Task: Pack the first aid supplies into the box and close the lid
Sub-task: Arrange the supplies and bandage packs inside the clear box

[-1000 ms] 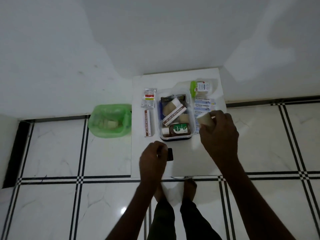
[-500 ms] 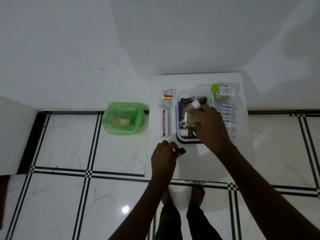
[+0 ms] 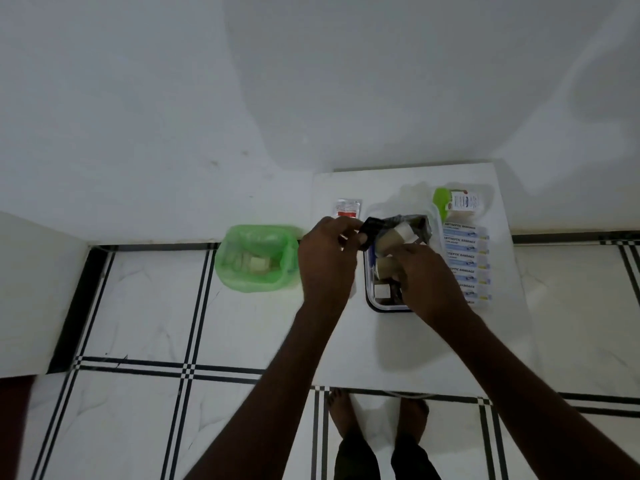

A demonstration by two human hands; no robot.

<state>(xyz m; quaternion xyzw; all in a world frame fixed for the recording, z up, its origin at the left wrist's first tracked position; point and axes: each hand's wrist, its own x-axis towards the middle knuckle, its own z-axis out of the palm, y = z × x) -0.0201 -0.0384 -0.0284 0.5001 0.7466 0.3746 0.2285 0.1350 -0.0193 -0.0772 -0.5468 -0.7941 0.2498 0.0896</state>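
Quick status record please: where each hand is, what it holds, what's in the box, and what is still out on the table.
left hand: pinching a small black item at the box's far-left corner
right hand: down in the box, grip hidden
box contents: beige rolls, small items
lid: not on
still out: bandage strips, green-capped bottle, sachet
floor: green bag

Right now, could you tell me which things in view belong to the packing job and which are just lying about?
Part of the job:
- box, already partly filled
- small black item in the left hand
- right hand, reaching into the box
- antiseptic bandage strips
- green-capped bottle
- red-and-white sachet

Lying about:
- green bin on the floor
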